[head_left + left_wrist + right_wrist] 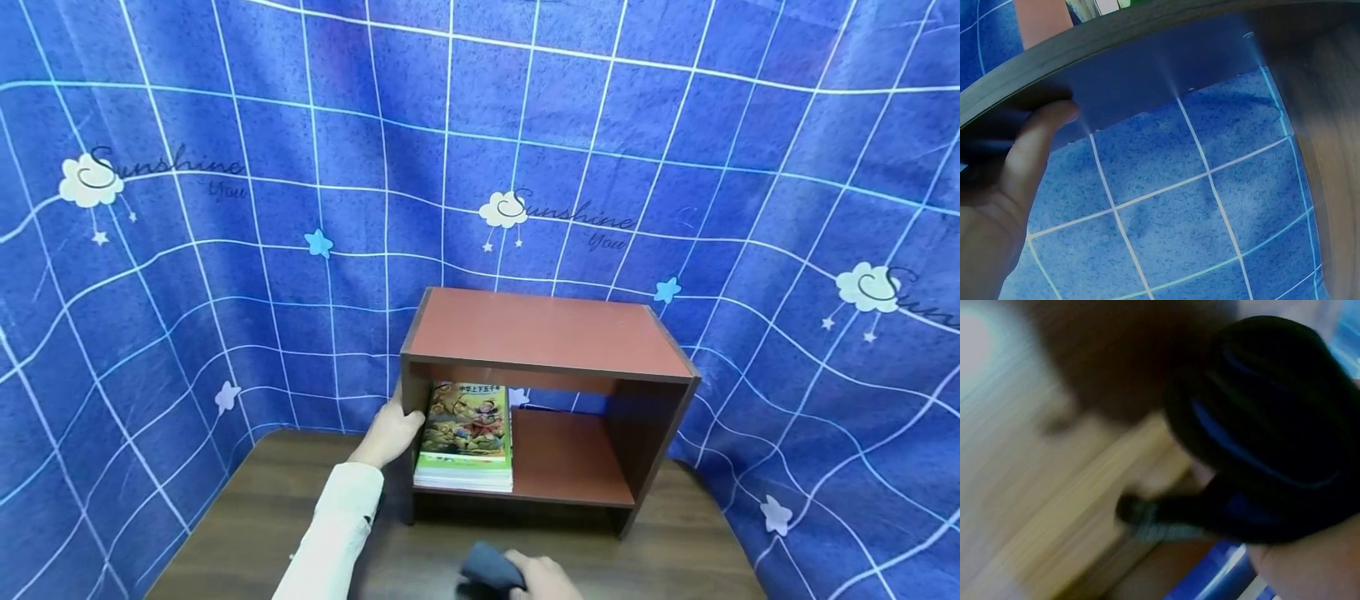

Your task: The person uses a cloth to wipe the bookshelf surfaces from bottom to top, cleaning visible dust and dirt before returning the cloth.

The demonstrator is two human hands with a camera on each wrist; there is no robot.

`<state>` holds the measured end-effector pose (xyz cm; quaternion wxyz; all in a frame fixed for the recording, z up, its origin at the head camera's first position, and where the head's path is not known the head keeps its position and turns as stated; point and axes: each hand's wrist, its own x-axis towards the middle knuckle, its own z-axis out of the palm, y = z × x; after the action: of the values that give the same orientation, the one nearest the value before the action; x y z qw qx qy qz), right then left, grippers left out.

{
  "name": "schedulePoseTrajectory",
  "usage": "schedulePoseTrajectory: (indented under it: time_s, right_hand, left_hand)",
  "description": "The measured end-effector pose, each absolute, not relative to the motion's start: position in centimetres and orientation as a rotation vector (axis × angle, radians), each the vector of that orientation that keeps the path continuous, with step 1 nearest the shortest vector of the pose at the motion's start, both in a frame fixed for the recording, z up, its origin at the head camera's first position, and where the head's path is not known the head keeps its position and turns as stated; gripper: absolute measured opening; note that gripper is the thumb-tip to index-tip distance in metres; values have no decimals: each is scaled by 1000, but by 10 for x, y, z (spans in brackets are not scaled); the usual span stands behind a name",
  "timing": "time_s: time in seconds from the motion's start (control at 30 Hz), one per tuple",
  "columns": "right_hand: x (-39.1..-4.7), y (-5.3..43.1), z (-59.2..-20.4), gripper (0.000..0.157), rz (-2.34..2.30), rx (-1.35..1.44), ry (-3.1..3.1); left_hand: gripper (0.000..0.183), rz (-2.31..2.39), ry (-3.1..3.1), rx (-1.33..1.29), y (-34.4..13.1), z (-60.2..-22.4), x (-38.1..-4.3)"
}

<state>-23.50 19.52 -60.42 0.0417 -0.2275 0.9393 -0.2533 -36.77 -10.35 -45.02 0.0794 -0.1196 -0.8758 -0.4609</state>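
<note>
Red-brown, dark-edged shelf (551, 335), dark object (489, 567), white sleeve (333, 529), blue curtain (558, 104) with pale grid lines.

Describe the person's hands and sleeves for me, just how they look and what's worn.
The left hand is bare, with no glove, below a plain white long sleeve that ends at the wrist; a small dark mark near its cuff is too small to make out. The right hand is blurred but also looks ungloved; no sleeve shows there.

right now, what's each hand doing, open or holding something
Left hand: closed, gripping the shelf at its left side.
Right hand: closed, holding a dark object too blurred to name.
</note>
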Motion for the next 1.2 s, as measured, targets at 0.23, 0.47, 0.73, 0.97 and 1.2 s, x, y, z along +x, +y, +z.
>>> schedulePoseTrajectory:
  time_s: [0.23, 0.47, 0.73, 0.97, 1.2]
  right_hand:
    - [-258, 116, -590, 18, -1169, -660, 2888]
    - [-276, 66, -585, 32, -1273, -459, 3010]
    - [-288, 46, -587, 41, -1177, -34, 3373]
    - [-290, 38, -590, 45, -1103, 59, 3470]
    - [-288, 56, -590, 45, -1054, 198, 3463]
  left_hand:
    - [80, -1386, -2634, -350, -93, -451, -367]
    - [80, -1402, -2610, -346, -87, -446, -363]
    - [80, -1370, -2614, -326, -91, -443, -364]
    - [80, -1363, -2618, -318, -101, -445, -363]
    - [79, -1372, -2611, -321, -101, -446, -365]
